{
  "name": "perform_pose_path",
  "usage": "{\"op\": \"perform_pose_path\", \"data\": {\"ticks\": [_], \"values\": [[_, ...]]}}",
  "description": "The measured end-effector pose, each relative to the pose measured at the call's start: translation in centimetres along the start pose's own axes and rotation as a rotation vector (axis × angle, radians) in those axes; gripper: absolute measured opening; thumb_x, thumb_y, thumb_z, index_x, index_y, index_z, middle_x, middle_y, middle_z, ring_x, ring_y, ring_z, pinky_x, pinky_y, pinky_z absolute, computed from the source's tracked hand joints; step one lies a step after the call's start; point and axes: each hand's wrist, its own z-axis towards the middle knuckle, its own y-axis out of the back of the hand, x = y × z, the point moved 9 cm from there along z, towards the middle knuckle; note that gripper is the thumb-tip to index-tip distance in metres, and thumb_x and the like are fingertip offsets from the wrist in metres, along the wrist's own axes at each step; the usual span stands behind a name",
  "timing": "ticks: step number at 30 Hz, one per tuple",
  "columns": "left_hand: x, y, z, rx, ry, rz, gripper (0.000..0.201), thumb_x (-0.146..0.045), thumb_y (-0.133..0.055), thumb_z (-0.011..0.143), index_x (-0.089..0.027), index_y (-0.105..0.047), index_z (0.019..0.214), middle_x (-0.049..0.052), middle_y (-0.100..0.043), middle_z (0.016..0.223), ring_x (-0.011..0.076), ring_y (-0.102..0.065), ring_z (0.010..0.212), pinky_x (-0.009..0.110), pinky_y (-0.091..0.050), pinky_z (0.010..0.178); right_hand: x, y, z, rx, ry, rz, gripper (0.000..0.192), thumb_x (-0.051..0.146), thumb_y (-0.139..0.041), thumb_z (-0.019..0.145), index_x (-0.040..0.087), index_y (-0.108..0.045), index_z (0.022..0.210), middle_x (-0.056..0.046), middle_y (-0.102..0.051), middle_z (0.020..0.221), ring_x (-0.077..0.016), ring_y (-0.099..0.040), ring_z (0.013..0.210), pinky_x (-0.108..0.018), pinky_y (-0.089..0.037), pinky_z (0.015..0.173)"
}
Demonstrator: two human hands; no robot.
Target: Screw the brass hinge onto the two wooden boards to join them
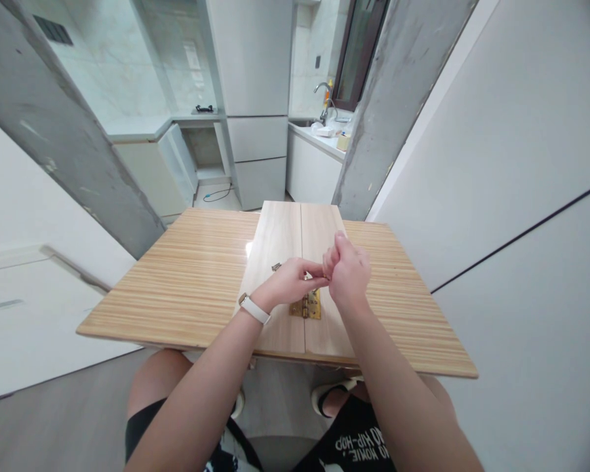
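Two pale wooden boards lie side by side on a striped wooden table, meeting along a central seam. A brass hinge lies flat across that seam near the front. My left hand, with a white watch on the wrist, hovers just above the hinge with fingers pinched together. My right hand is curled closed and meets the left fingertips; something small may be pinched between them, too small to tell. A second small brass part lies on the left board beside my left hand.
The table stands against a white wall on the right. Beyond it are grey concrete pillars, a white fridge and a kitchen counter with a sink tap. My knees show below the table's front edge.
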Motion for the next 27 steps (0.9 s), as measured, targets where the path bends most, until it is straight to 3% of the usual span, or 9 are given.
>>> {"op": "perform_pose_path", "data": {"ticks": [3,5,10,16,19,24,27], "values": [[-0.2,-0.4,0.0,0.026,-0.003,0.022,0.02,-0.019,-0.064,0.093,-0.015,-0.083,0.099,0.005,-0.082,0.096,0.0201,-0.071,0.088,0.027,-0.052,0.08,0.1,1.2,-0.9,-0.156,0.099,-0.071,0.064,0.072,-0.049,0.097,0.028,-0.028,0.056,0.004,-0.029,0.047,-0.0124,-0.026,0.042,-0.035,-0.018,0.04],[-0.4,-0.1,-0.5,-0.039,0.002,0.058,0.022,-0.016,-0.064,0.092,-0.016,-0.083,0.104,0.005,-0.083,0.099,0.0197,-0.071,0.088,0.027,-0.052,0.08,0.0,1.2,-1.3,-0.191,0.119,-0.102,0.063,0.073,-0.045,0.098,0.028,-0.03,0.057,0.003,-0.031,0.048,-0.0133,-0.029,0.043,-0.035,-0.02,0.041],[-1.3,0.6,-2.0,-0.217,0.006,0.196,0.019,-0.018,-0.069,0.09,-0.019,-0.082,0.103,0.006,-0.083,0.099,0.0203,-0.073,0.087,0.029,-0.054,0.083,-0.1,2.2,-1.9,-0.351,0.113,-0.105,0.057,0.064,-0.057,0.097,0.027,-0.04,0.056,0.003,-0.038,0.049,-0.0134,-0.035,0.044,-0.034,-0.026,0.043],[-1.7,-0.1,-1.9,-0.204,-0.008,0.185,0.017,-0.018,-0.066,0.094,-0.019,-0.08,0.103,0.006,-0.082,0.099,0.0196,-0.073,0.088,0.028,-0.052,0.08,0.4,2.0,-2.9,-0.288,0.145,-0.055,0.052,0.059,-0.052,0.101,0.026,-0.043,0.062,0.003,-0.041,0.056,-0.0149,-0.039,0.051,-0.032,-0.032,0.049],[-1.8,-0.1,-1.7,-0.198,-0.038,0.192,0.015,-0.021,-0.065,0.097,-0.018,-0.08,0.095,0.004,-0.08,0.092,0.0182,-0.07,0.084,0.027,-0.049,0.078,0.7,1.6,-2.4,-0.127,0.082,-0.046,0.051,0.054,-0.06,0.099,0.024,-0.048,0.059,0.002,-0.045,0.056,-0.014,-0.042,0.053,-0.03,-0.036,0.053],[-0.9,0.5,-1.6,-0.206,-0.005,0.199,0.017,-0.029,-0.07,0.095,-0.016,-0.079,0.09,0.003,-0.077,0.085,0.0176,-0.066,0.078,0.027,-0.048,0.074,1.8,-1.3,-0.8,0.46,-0.024,-0.048,0.045,0.047,-0.068,0.095,0.02,-0.064,0.059,-0.003,-0.062,0.06,-0.0153,-0.055,0.059,-0.031,-0.044,0.061],[-0.9,0.4,-1.5,-0.17,-0.017,0.132,0.021,-0.031,-0.066,0.098,-0.016,-0.081,0.093,0.004,-0.079,0.089,0.018,-0.068,0.081,0.027,-0.049,0.077,1.5,-2.8,-0.7,0.739,-0.138,-0.073,0.056,0.051,-0.069,0.094,0.02,-0.056,0.05,-0.001,-0.056,0.048,-0.0135,-0.049,0.048,-0.03,-0.037,0.053]]}}
